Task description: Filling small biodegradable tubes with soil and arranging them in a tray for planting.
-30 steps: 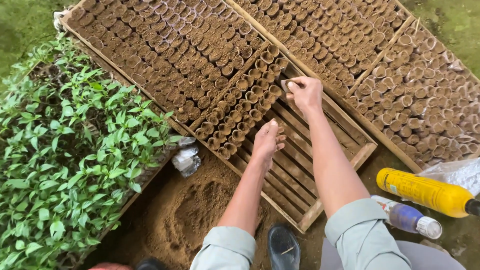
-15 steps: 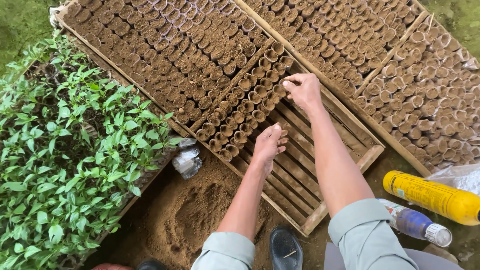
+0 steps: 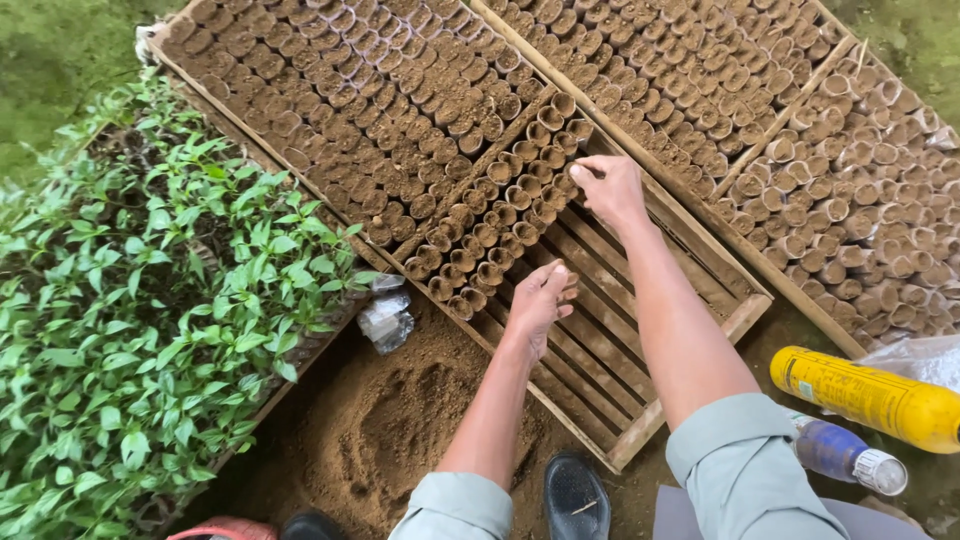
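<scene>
Right hand [image 3: 612,188]: reaches to the far end of the row of soil-filled paper pots [image 3: 500,225]; fingers curled narrow, tips touching the end pot at the tray's inner edge. Whether a pot is pinched between them cannot be told.
Left hand [image 3: 538,298]: hovers over the bare slats, just beside the near pots of the same row; fingers loosely bent together, seemingly empty, though the palm is turned away.
Pots: stand upright in diagonal rows, filling the upper part of the wooden slatted tray [image 3: 640,330]; lower slats bare.
Neighbouring trays [image 3: 800,150]: packed with like pots, cut off at top and right edges.
Seedlings [image 3: 150,300]: green, leafy, at left.
Loose soil heap [image 3: 400,430]: below the tray.
Yellow bottle [image 3: 870,395]: lying at right, end cut off.
Blue bottle [image 3: 845,455]: beside it, partly behind the sleeve.
Black shoe [image 3: 575,495]: bottom edge, partly cropped.
</scene>
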